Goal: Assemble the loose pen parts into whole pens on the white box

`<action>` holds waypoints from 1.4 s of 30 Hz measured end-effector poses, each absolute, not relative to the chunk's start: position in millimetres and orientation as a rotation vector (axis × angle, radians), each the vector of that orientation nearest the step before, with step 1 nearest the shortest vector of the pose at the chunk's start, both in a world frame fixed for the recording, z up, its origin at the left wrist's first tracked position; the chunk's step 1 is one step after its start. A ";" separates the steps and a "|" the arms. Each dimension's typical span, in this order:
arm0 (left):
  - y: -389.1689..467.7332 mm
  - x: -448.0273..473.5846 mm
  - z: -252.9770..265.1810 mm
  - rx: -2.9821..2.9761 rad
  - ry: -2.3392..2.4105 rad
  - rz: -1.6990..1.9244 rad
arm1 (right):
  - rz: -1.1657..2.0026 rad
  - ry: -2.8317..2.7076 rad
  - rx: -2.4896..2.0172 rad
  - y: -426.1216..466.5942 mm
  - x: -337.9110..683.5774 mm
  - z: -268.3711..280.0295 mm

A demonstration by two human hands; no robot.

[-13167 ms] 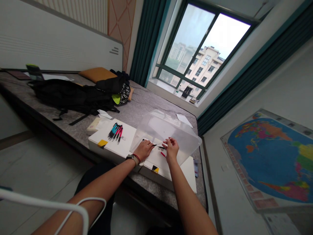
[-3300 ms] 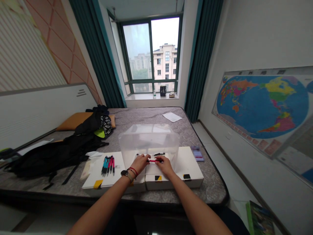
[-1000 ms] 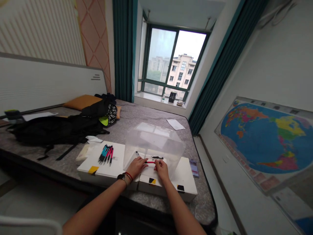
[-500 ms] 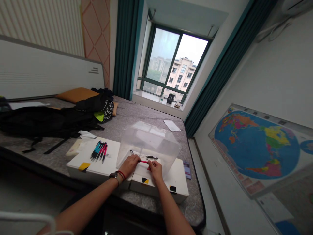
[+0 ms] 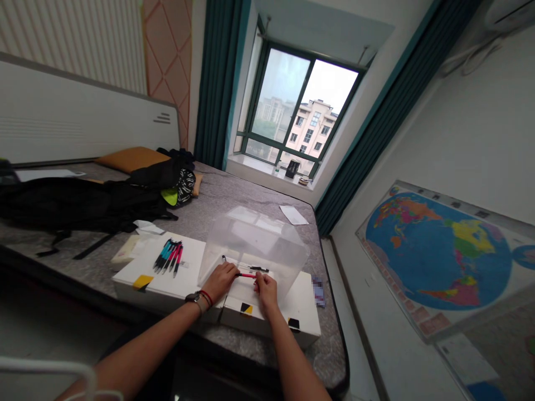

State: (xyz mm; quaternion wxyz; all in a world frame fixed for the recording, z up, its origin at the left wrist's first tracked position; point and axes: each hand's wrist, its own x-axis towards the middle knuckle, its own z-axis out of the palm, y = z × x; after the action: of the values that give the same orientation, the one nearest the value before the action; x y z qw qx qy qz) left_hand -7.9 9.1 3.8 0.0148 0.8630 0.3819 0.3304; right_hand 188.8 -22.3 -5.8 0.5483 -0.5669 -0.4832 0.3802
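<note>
Between my hands lies a red pen (image 5: 247, 275), roughly level, in front of a clear plastic bin (image 5: 263, 236) that rests on its side with its opening toward me. My left hand (image 5: 224, 277) has its fingers closed around the pen's left end. The fingertips of my right hand (image 5: 265, 287) pinch its right end. Just beyond, inside the bin, are dark pen parts (image 5: 259, 269) and a thin piece with a black tip (image 5: 224, 258). To the left, several blue and red pens (image 5: 168, 257) lie in a row on a white box (image 5: 142, 270).
A second white box (image 5: 298, 306) is under the bin's right side. Both boxes sit on a grey mattress (image 5: 234, 192). A black backpack (image 5: 83, 203) lies at left, tissues (image 5: 146, 228) beside the pens, and a white paper (image 5: 293, 215) behind the bin.
My right hand has shifted slightly to the right along the pen, and more of its red barrel shows. My left hand stays almost in place. The camera view has moved slightly.
</note>
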 end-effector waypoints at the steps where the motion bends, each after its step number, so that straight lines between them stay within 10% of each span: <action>1: 8.5 -8.1 4.7 2.682 1.198 1.022 | 0.876 -1.164 -1.351 -22.6 188.1 -5.6; 42: 9.2 -11.0 3.5 2.764 1.195 0.957 | 1.122 -0.929 -1.121 -27.3 192.3 0.5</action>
State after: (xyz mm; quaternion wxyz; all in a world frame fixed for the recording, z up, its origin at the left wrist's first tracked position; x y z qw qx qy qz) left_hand -11.0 9.2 3.5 -0.0089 0.8748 0.3781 0.3029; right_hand 192.3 -27.3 0.5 0.6067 -0.4848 -0.4018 0.4853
